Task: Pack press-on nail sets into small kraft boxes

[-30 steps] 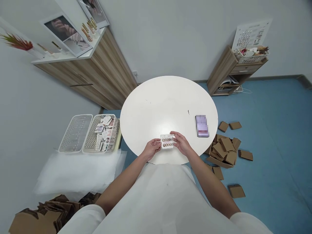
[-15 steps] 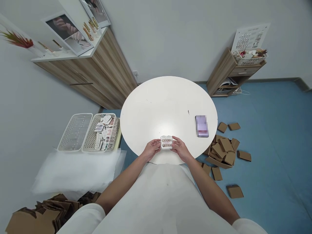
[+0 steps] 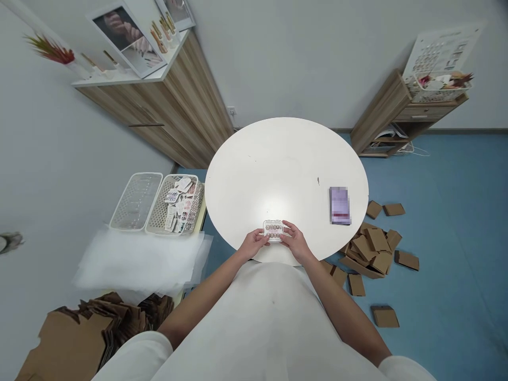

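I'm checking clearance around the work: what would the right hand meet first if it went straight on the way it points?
The small case, already against the right hand's fingers. Beyond it, that line seems to run over the white table, though height above it is unclear.

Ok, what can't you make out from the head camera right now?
All in the head view:
Print on the small case: too small to read.
Its lower corners: covered by the left hand and right hand.
Purple item: markings blurred into blocks.
Basket: lower contents hidden under the top packets.
Cardboard stack: near end cut off by the bottom edge.
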A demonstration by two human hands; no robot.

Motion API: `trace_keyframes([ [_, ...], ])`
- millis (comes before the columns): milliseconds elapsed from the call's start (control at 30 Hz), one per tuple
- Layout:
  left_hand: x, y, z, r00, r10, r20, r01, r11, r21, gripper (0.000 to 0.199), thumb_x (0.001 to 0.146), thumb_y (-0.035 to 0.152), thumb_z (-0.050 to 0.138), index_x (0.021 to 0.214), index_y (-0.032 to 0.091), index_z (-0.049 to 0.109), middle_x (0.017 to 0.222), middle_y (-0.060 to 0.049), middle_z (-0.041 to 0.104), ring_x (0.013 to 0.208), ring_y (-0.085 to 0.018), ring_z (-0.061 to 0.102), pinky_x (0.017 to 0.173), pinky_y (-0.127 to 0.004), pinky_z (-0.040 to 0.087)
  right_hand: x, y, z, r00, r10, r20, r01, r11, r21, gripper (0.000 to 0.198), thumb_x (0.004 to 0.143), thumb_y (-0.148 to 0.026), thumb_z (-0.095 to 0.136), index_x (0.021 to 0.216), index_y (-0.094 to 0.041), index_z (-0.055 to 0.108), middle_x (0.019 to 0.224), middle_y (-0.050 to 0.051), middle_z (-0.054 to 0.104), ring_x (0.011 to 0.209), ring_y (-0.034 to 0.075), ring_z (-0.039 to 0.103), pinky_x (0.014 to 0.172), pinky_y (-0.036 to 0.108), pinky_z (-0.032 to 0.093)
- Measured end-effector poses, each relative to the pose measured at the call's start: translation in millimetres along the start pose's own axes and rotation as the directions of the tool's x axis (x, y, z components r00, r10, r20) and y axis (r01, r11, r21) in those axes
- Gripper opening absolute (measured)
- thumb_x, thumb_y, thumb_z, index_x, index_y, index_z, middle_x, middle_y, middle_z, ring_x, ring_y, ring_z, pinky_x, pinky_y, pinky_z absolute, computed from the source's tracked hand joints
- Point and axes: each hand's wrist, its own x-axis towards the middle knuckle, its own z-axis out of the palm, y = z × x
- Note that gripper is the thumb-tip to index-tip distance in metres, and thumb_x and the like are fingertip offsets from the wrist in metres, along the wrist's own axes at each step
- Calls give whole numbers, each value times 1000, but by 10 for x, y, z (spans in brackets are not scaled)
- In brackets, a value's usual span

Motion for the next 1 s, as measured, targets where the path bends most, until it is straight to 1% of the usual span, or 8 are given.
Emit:
trace_keyframes([
  [133,-51,-74,-66,998,16,-65,-15,1000,12,44,70,46,59,101,15,55,77,-6,67,75,-18,62,78,-32,40,53,24,103,1000,14,27,-13,999,-38,57,62,-29,66,115,-27,46,111,6,55,84,17,60,82,39,46],
  [267,-100,-122,-163,992,21,-128,-25,999,-31,42,69,45,60,98,15,57,70,-4,66,71,-17,61,75,-30,41,134,46,223,998,35,46,-32,997,-74,57,62,-30,66,115,-27,47,110,6,55,81,16,60,81,39,46],
  [467,-112,-195,-318,983,14,-184,-31,995,-94,41,68,44,61,97,16,58,66,-3,65,67,-18,61,72,-30,42,260,115,438,997,76,4,-75,987,-142,61,60,-32,67,116,-25,45,107,7,56,83,18,60,78,38,47],
  [567,-79,-278,-399,966,7,-257,-47,988,-149,46,68,42,61,106,16,54,73,-4,65,72,-18,61,73,-30,42,307,151,541,996,74,-43,-80,984,-159,58,61,-31,67,114,-26,45,108,6,56,86,19,59,79,38,47],
  [633,-56,-326,-472,949,6,-314,-71,978,-197,49,70,41,60,112,17,51,88,-7,63,78,-17,60,75,-30,43,338,171,610,994,71,-78,-83,984,-160,54,61,-30,67,111,-26,46,108,5,55,88,19,59,80,38,47],
  [700,-42,-348,-572,936,13,-352,-94,973,-213,49,71,40,59,115,19,50,103,-9,58,84,-17,58,76,-29,43,374,188,689,992,75,-105,-91,982,-164,51,61,-30,67,108,-26,47,108,5,55,89,19,58,80,38,47],
  [767,-38,-341,-698,930,30,-365,-107,975,-194,47,72,39,58,114,19,51,109,-9,54,87,-17,56,77,-29,43,419,206,787,988,77,-134,-100,979,-177,49,61,-30,67,105,-25,47,108,6,56,91,20,58,80,38,47],
  [1000,-1,-280,-1240,922,125,-367,-186,973,-136,38,74,34,56,109,21,56,106,-9,52,93,-18,52,74,-28,46,714,310,1321,984,35,-176,-76,969,-236,45,63,-33,65,104,-23,47,112,8,55,95,20,56,83,38,46],
])
